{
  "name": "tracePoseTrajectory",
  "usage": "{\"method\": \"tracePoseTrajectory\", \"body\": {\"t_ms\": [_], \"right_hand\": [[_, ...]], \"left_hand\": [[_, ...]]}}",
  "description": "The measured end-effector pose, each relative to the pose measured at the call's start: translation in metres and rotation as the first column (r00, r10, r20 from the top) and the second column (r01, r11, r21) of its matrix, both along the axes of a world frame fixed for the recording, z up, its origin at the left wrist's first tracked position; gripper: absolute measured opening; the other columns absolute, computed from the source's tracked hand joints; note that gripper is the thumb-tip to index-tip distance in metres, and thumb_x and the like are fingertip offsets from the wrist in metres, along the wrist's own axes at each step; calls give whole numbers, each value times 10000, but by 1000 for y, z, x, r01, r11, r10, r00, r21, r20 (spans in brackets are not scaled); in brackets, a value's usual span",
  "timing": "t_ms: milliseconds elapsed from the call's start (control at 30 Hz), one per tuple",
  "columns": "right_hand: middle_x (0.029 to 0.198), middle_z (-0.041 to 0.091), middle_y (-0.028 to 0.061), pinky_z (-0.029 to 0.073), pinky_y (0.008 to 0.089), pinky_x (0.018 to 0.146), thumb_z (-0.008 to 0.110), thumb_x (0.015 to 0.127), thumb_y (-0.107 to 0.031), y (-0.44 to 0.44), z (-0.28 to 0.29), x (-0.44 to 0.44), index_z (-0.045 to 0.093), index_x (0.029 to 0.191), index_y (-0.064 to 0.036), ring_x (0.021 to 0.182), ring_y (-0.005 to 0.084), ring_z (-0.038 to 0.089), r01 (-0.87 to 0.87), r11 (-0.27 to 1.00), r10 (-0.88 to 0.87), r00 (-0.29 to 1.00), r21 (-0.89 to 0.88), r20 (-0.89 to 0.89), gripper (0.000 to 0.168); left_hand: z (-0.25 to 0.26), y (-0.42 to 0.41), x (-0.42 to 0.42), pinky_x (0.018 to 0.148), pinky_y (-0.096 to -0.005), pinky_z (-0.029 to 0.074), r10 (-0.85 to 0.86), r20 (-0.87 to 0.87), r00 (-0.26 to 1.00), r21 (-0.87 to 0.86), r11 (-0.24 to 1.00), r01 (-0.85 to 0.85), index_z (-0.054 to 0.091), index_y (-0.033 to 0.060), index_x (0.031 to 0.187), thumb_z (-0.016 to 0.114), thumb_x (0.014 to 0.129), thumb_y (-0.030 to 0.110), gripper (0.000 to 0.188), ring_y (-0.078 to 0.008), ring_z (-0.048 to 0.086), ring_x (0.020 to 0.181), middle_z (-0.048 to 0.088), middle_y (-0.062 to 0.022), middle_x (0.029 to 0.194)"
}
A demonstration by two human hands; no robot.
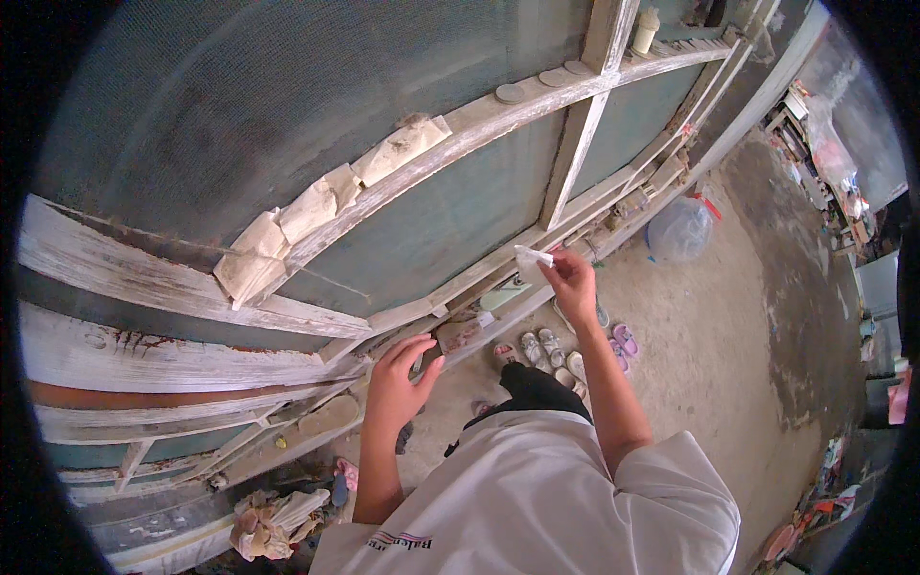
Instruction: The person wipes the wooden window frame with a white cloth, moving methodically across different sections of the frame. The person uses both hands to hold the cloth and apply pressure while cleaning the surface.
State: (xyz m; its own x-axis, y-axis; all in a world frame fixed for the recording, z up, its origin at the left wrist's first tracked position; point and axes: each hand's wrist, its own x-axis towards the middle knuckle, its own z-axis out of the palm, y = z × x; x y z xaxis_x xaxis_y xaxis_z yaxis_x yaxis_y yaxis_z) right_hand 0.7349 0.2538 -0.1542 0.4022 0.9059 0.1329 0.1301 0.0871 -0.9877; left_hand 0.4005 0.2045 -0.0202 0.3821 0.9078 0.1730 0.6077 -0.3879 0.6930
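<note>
My right hand point(573, 285) pinches a small folded piece of white paper or tissue point(532, 263) between thumb and fingers, in front of the lower window frame. My left hand point(402, 377) is raised near the window sill, fingers apart, with nothing in it. Before me stands a window frame of worn white-painted wood point(496, 126) with mesh screens point(359, 86). Along its crossbar lie several crumpled off-white paper pieces point(316, 205). Further right on that bar are several flat round discs point(509, 93) and a small pale bottle point(646, 31).
Several shoes and sandals point(552, 346) stand on the concrete floor point(690, 323) below the sill. A clear plastic bag point(681, 228) lies by the wall. A bundle of crumpled cloth or paper point(273, 523) is at lower left. Cluttered shelves point(819, 165) line the far right.
</note>
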Motion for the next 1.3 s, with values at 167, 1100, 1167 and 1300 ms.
{"method": "tracePoseTrajectory", "body": {"t_ms": [167, 1100, 1167, 1300], "right_hand": [[871, 718, 41, 542, 272, 737, 762, 950, -49, -1, -2, -8, 712, 1032, 34, 798, 86, 654, -23, 999, 27, 995, -44, 92, 127], [1027, 765, 74, 550, 316, 800, 728, 997, -150, 11, -21, 23, 642, 1215, -20, 912, 141, 703, 301, 954, -277, 891, 11, -360, 269], [1027, 753, 70, 546, 302, 765, 699, 1022, -150, 19, -13, 12, 615, 1217, -16, 874, 134, 693, 290, 953, -250, 915, 86, -316, 251], [947, 728, 19, 482, 265, 626, 699, 1033, -167, 34, 14, 0, 605, 1173, -58, 769, 78, 635, 217, 969, -159, 913, 119, -375, 201]], "left_hand": [[0, 3, 2, 959, -423, 571, -29, 2, 1000, -13, 999, 29, 734, 17, 1150, 785, 920, 170, 281, -349, 717, 1094, 743, -151, 1207], [-3, -8, 3, 953, -426, 564, -45, 20, 999, -65, 997, 47, 734, 24, 1147, 775, 937, 198, 276, -355, 713, 1081, 748, -165, 1165], [-2, -8, 6, 942, -419, 566, -41, 41, 998, -67, 997, 43, 739, 33, 1135, 794, 920, 188, 271, -343, 722, 1063, 755, -154, 1152], [0, -9, 7, 925, -412, 569, -28, 39, 999, -44, 999, 29, 739, 37, 1131, 801, 914, 185, 270, -340, 726, 1043, 758, -148, 1143]]}}
